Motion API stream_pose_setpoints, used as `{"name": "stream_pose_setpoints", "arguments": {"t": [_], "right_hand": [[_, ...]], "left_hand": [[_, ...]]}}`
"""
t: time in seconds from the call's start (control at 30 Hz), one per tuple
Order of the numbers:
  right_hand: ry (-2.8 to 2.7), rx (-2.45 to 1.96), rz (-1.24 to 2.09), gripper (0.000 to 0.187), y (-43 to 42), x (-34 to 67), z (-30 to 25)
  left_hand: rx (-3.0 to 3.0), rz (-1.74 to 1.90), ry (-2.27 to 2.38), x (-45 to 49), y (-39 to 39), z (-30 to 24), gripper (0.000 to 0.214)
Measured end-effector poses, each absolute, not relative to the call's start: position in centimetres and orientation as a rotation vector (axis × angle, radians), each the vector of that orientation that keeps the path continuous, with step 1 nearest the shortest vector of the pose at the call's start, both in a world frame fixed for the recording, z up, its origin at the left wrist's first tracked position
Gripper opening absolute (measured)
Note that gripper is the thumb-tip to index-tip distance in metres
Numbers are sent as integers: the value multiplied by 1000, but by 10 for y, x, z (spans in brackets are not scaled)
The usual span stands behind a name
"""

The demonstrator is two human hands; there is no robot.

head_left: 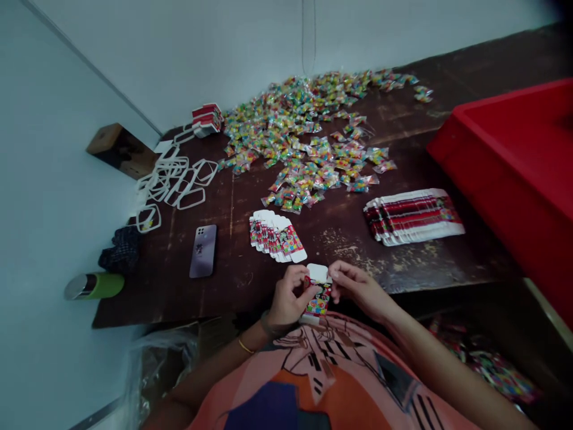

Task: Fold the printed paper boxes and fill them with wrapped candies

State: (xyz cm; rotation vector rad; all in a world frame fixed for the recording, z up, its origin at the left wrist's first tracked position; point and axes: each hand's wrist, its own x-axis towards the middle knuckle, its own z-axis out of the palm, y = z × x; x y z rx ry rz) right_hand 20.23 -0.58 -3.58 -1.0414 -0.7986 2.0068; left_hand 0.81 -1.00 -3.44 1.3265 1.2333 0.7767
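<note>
A small printed candy box (317,303) with a white flap at its top stands close to my body at the table's front edge. My left hand (290,295) grips its left side, the thumb lying across the printed face. My right hand (353,285) pinches at the flap's right corner, fingers closed together. Just beyond lies a fanned stack of flat printed boxes (276,236). Farther off spreads a large heap of wrapped colourful candies (295,131). A longer row of flat boxes (414,216) rests to the right.
At right stands a red crate (496,143). On the left are a phone (203,251), white loops (179,179), a wooden block (120,149), a dark cloth (120,251) and a green bottle (95,286). A red-and-white stack (207,120) sits by the wall. Printed packs (496,370) lie below the table.
</note>
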Motion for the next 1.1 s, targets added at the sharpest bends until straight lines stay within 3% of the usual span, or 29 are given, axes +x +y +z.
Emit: {"name": "stream_pose_setpoints", "arguments": {"t": [0.13, 0.23, 0.33, 0.43, 0.67, 0.87, 1.0, 1.1], "right_hand": [[-565, -970, 2281, 27, 2, 208, -41], [-724, -961, 2353, 34, 12, 209, -35], [-1217, -967, 2113, 19, 18, 205, -21], [-1511, -963, 1853, 27, 20, 200, -12], [-1734, -1031, 1581, 19, 18, 194, -17], [-2202, -866, 1245, 46, 9, 204, -9], [-2387, -724, 1185, 38, 70, 212, -11], [-2316, -1119, 733, 33, 143, 208, -24]], "left_hand": [[1498, 651, 1149, 5, -10, -22, 17], [1323, 699, 1157, 11, -8, -13, 18], [883, 709, 1136, 19, -5, -9, 56], [524, 675, 1006, 22, -3, -11, 71], [545, 703, 787, 6, -8, -26, 76], [656, 682, 810, 3, -11, -43, 76], [764, 544, 926, 3, -2, -30, 63], [1049, 423, 1017, -9, 15, -7, 45]]}}
